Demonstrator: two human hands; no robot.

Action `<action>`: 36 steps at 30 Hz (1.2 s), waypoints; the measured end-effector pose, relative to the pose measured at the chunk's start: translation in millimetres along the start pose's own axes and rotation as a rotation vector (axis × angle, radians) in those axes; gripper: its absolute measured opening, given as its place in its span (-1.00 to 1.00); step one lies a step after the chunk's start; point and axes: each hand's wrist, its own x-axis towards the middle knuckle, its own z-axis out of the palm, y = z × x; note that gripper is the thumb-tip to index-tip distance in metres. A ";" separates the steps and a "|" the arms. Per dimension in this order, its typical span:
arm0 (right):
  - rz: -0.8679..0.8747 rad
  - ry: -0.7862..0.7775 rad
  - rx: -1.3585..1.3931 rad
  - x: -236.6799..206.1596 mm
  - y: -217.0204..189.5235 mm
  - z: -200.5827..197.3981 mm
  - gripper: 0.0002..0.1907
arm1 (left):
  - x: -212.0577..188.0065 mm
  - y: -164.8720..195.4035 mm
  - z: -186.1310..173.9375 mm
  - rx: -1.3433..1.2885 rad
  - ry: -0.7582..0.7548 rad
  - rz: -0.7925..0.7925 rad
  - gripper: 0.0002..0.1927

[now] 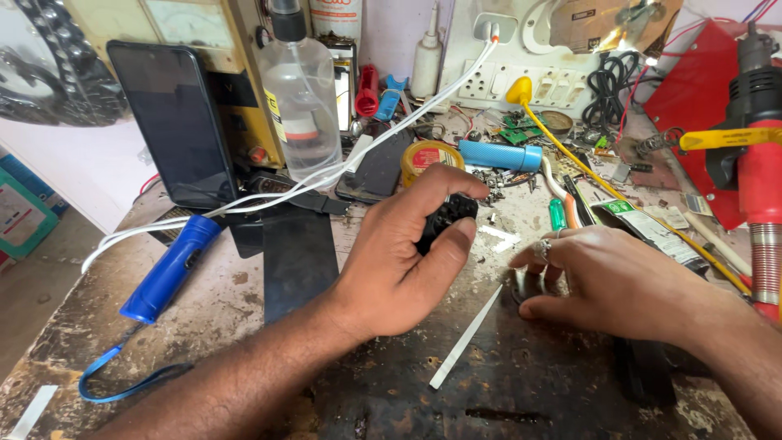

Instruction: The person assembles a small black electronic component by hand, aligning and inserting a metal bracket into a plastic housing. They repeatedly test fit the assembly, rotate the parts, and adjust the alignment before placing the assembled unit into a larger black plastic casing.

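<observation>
Gripping a small black part (446,218) in our left hand (399,257), we are pressing our right hand (607,281), fingers curled, on the bench (521,383); nothing looks finished yet.

The left hand (407,253) wraps a small black object (446,218) so only its top shows, the right hand (607,281) covers something dark on the worn workbench (521,383), and the red tool (753,175) is cut off at the right edge.
</observation>
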 end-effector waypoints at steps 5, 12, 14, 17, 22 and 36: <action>0.092 -0.004 -0.152 -6.3 -3.6 -1.8 -0.47 | 0.5 -0.7 -0.9 -0.019 -0.016 -0.035 -0.76; 0.078 0.211 -0.018 2.4 4.9 1.1 -0.67 | 0.2 -1.7 -0.6 -0.001 -0.002 0.005 -0.78; 0.216 0.182 0.124 4.5 11.2 1.7 -0.64 | -1.2 -2.3 -0.1 -0.011 -0.012 -0.054 -0.75; 0.275 0.210 0.459 6.8 20.0 2.0 -0.61 | -1.3 -3.6 -0.5 0.002 0.002 -0.001 -0.77; -0.149 0.374 1.194 -0.3 25.0 3.9 -0.55 | -0.9 -0.1 0.1 0.017 -0.011 -0.004 -0.75; -0.359 0.208 1.746 -15.5 11.4 25.8 -0.49 | -4.6 17.8 8.0 0.165 -0.078 0.046 -0.63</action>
